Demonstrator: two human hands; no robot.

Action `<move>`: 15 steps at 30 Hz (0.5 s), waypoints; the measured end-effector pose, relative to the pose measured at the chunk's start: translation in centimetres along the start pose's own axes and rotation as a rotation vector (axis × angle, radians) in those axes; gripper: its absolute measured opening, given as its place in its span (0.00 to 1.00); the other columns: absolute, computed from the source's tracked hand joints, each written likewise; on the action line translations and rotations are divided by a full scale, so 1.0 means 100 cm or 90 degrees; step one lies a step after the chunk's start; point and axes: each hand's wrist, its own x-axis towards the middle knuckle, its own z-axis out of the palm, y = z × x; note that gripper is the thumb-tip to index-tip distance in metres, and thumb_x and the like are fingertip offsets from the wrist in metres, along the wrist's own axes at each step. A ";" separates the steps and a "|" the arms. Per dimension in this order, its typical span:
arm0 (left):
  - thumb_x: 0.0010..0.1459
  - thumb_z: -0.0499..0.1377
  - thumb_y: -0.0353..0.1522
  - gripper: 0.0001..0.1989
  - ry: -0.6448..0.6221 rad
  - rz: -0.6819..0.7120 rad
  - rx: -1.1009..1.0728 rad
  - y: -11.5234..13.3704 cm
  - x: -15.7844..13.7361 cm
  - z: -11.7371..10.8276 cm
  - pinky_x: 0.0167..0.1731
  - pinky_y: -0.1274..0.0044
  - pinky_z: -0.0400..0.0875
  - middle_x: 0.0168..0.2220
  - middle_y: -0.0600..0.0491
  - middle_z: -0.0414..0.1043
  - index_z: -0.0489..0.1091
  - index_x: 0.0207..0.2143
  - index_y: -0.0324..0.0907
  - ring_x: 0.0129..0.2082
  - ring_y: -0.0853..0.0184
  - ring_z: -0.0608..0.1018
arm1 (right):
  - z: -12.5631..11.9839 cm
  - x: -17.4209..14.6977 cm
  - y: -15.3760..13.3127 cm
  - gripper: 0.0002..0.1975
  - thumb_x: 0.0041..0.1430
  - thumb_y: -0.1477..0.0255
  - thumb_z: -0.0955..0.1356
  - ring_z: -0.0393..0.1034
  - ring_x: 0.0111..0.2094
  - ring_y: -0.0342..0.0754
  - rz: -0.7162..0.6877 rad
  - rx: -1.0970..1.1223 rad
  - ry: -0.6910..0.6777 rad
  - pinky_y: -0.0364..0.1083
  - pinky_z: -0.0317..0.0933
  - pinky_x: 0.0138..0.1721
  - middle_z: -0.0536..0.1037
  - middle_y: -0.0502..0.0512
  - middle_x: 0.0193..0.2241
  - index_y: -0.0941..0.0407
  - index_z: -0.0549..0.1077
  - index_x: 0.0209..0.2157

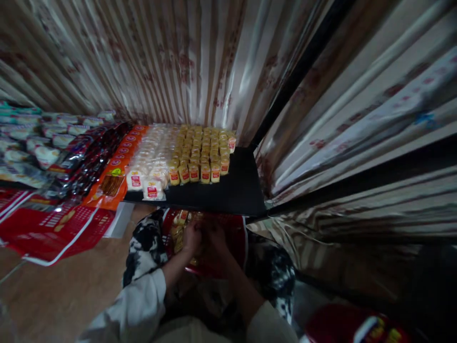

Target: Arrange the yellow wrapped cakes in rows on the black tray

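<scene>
A red bag (235, 238) lies across my lap between my patterned trouser legs, with small gold-wrapped packets (177, 233) inside its left part. My left hand (193, 237) is closed over the bag, beside those packets. Close to it, my right hand (215, 236) is curled shut over the bag's darker middle. Shadow and blur hide the fingertips, so whatever is between them cannot be made out. Just beyond the hands, rows of gold packets with red labels (205, 172) stand upright on a black shelf (221, 195).
Left of the gold rows are white packets (153, 188), an orange snack bag (114, 183), dark shiny packs (85, 157) and more white packs (44, 152). A red bag with white trim (67, 233) hangs left. Striped curtains (160, 57) enclose the shelf. Another red bag (342, 324) lies low right.
</scene>
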 end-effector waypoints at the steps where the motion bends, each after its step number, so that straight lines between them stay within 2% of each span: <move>1: 0.50 0.51 0.21 0.19 0.008 0.014 0.003 0.001 -0.002 -0.005 0.53 0.72 0.63 0.46 0.49 0.74 0.72 0.41 0.42 0.49 0.64 0.73 | -0.006 -0.006 -0.007 0.18 0.46 0.66 0.68 0.74 0.39 0.52 0.020 0.014 -0.009 0.51 0.68 0.42 0.79 0.57 0.38 0.57 0.74 0.41; 4: 0.49 0.54 0.23 0.22 0.011 0.079 -0.021 0.003 -0.009 -0.017 0.57 0.72 0.59 0.52 0.49 0.70 0.70 0.47 0.42 0.54 0.64 0.69 | -0.022 -0.019 -0.027 0.18 0.46 0.65 0.69 0.73 0.40 0.52 0.007 0.010 -0.047 0.52 0.67 0.45 0.79 0.55 0.38 0.55 0.74 0.40; 7: 0.50 0.55 0.26 0.19 -0.058 0.124 -0.097 0.008 -0.014 -0.025 0.55 0.70 0.63 0.50 0.48 0.72 0.70 0.47 0.41 0.51 0.63 0.72 | -0.037 -0.023 -0.041 0.17 0.45 0.64 0.69 0.72 0.44 0.52 -0.069 -0.032 -0.069 0.54 0.63 0.50 0.79 0.55 0.40 0.54 0.74 0.38; 10: 0.51 0.57 0.30 0.15 -0.103 0.130 -0.151 0.019 -0.021 -0.029 0.50 0.71 0.68 0.45 0.48 0.75 0.72 0.43 0.39 0.46 0.63 0.75 | -0.048 -0.023 -0.054 0.22 0.43 0.62 0.70 0.72 0.43 0.53 -0.087 -0.024 -0.060 0.55 0.64 0.48 0.78 0.58 0.41 0.56 0.72 0.42; 13: 0.52 0.57 0.31 0.14 -0.090 0.120 -0.182 0.034 -0.025 -0.030 0.41 0.75 0.72 0.39 0.49 0.76 0.71 0.42 0.39 0.38 0.66 0.77 | -0.051 -0.022 -0.067 0.28 0.43 0.60 0.70 0.74 0.38 0.52 -0.059 0.042 -0.068 0.52 0.68 0.42 0.78 0.59 0.39 0.58 0.68 0.46; 15: 0.52 0.57 0.32 0.14 -0.078 0.100 -0.209 0.045 -0.026 -0.029 0.33 0.78 0.72 0.35 0.51 0.76 0.70 0.42 0.39 0.32 0.69 0.77 | -0.049 -0.022 -0.075 0.27 0.43 0.60 0.70 0.74 0.37 0.51 -0.067 0.089 -0.070 0.50 0.68 0.41 0.78 0.58 0.37 0.57 0.67 0.45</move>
